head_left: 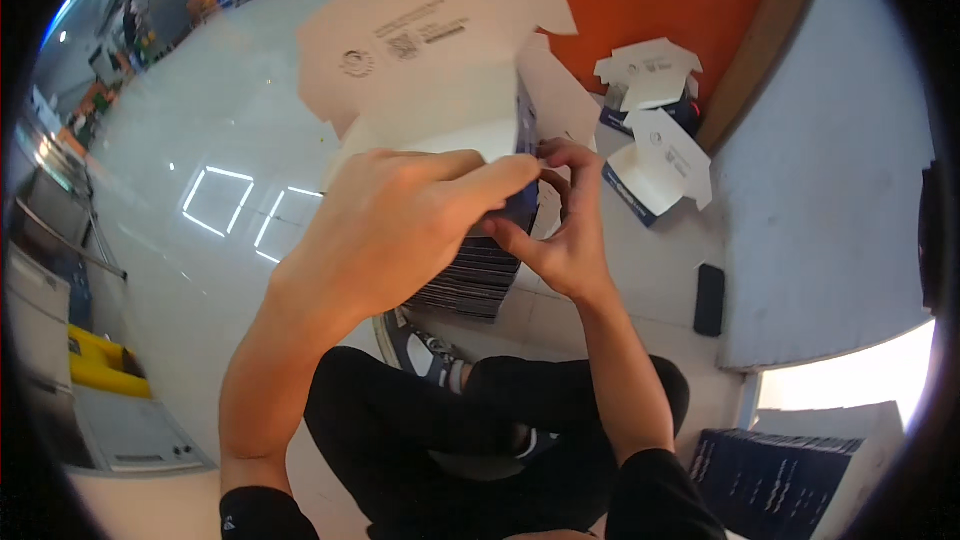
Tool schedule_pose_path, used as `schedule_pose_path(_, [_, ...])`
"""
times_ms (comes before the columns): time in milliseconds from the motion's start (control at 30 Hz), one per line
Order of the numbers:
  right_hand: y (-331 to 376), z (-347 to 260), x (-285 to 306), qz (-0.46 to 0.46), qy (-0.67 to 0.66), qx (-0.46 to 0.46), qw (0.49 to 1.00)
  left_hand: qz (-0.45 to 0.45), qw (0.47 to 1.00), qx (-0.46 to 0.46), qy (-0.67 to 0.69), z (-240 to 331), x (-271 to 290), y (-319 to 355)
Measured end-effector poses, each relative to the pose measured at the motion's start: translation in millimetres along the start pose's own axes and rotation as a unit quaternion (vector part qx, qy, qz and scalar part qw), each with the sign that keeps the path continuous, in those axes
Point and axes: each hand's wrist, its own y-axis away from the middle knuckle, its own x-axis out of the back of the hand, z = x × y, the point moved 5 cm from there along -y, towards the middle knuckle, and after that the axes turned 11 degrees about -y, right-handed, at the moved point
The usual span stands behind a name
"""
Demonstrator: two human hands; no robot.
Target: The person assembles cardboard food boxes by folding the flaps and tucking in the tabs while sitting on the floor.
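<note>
A partly folded cardboard box [430, 60], white inside and dark blue outside, stands before me with its large lid flap raised and a side flap [552, 90] sticking out on the right. My left hand [390, 220] reaches across its front, fingers closed on the near right corner. At that same corner my right hand [565, 230] curls in, thumb and fingers pinching the cardboard. The fingertips nearly meet; the fold between them is mostly hidden. Under the box, a stack of flat dark cartons [465, 285] shows its layered edges.
Two open boxes, one farther [650, 80] and one nearer [660, 175], sit on the floor at the right. A black phone [709, 300] lies nearer me. More flat cartons [775, 475] stand at the lower right, beside a pale wall panel [830, 190]. My crossed legs are close below the stack.
</note>
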Motion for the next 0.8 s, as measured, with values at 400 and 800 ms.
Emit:
schedule_pose_path(400, [-1.1, 0.8, 31.0, -0.069, 0.032, 0.001, 0.997, -0.086, 0.995, -0.025, -0.037, 10.4, -21.6, -2.2])
schedule_pose_path(800, [-4.5, -16.6, 34.9, -0.169, 0.044, -0.025, 0.984, -0.228, 0.971, 0.016, 0.072, 13.2, -24.7, -2.7])
